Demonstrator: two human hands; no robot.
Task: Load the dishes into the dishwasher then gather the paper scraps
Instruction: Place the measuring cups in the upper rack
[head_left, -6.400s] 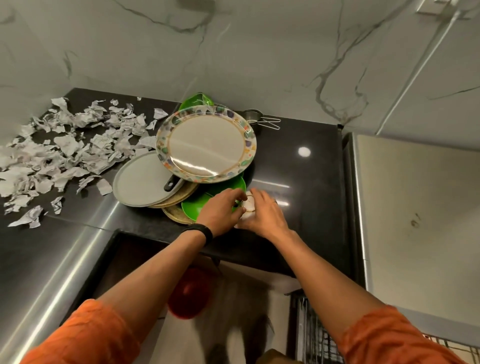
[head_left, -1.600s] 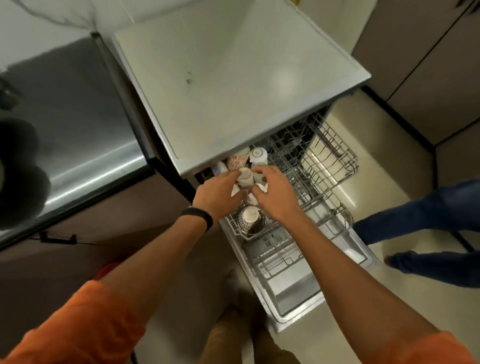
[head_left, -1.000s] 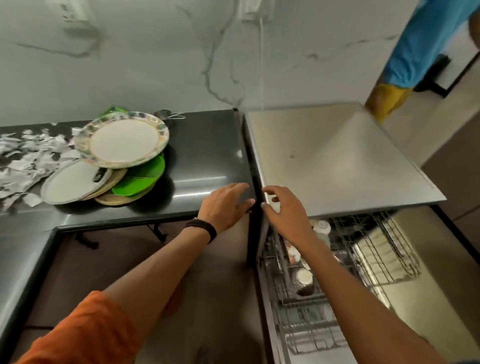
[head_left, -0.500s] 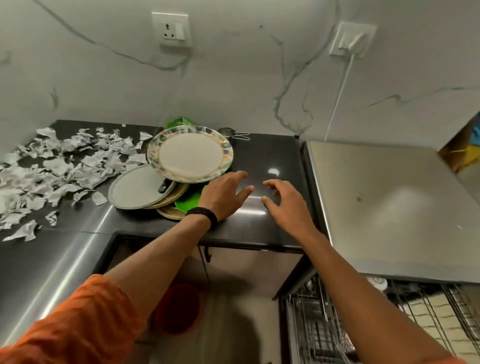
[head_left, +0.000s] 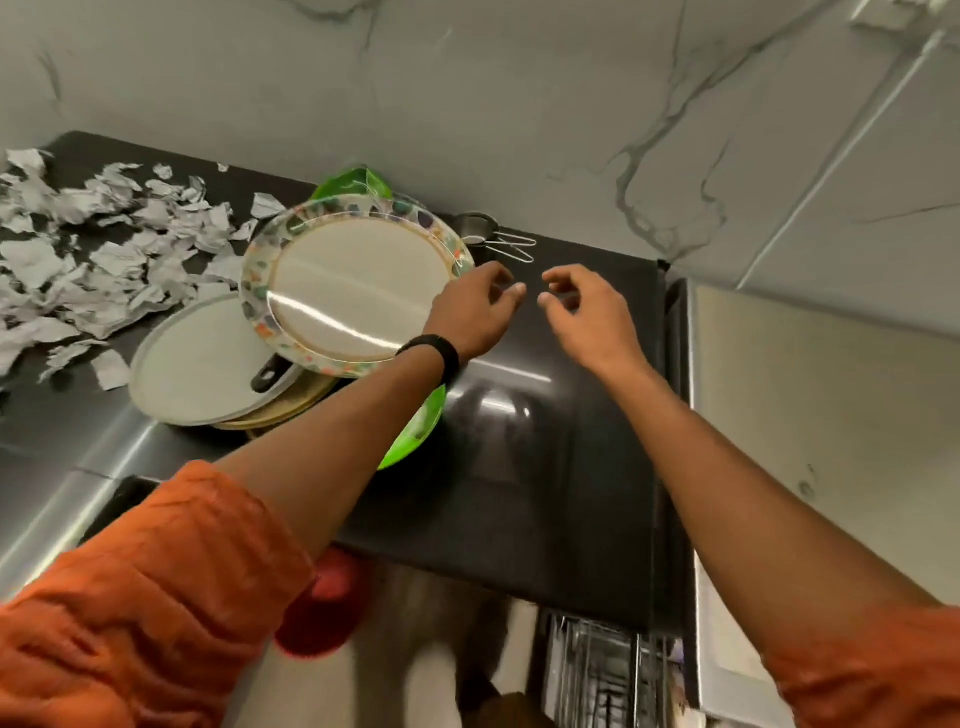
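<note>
Both arms are seen stretched over a dark, glossy desk (head_left: 545, 467) set against a marbled wall (head_left: 519, 104). The left grip (head_left: 470, 312) is held released, its fingers loosely curled and nothing in them, above the right edge of a patterned plate (head_left: 353, 291); a black wristband (head_left: 431, 353) is worn on that wrist. The right grip (head_left: 587, 317) is likewise released and empty, held just beside the left one over bare desk, the fingertips of the two near each other but apart. The patterned plate is seen tilted on top of a heap of dishes: a grey plate (head_left: 197, 364) is partly overlapped at its lower left, a black handle (head_left: 267, 371) shows between the two, tan plates (head_left: 291, 410) lie underneath, and a green plate (head_left: 415, 436) shows beneath the left forearm. A small metal cup (head_left: 475, 228) with wire handles is set by the wall, just beyond the grips. Torn paper scraps (head_left: 104, 249) are strewn over the left part of the desk, touching the dishes at their near edge. To the right, the dishwasher's pale top (head_left: 831, 441) adjoins the desk, and its wire rack (head_left: 597, 675) is glimpsed below. Orange sleeves (head_left: 140, 597) are worn on both arms.
</note>
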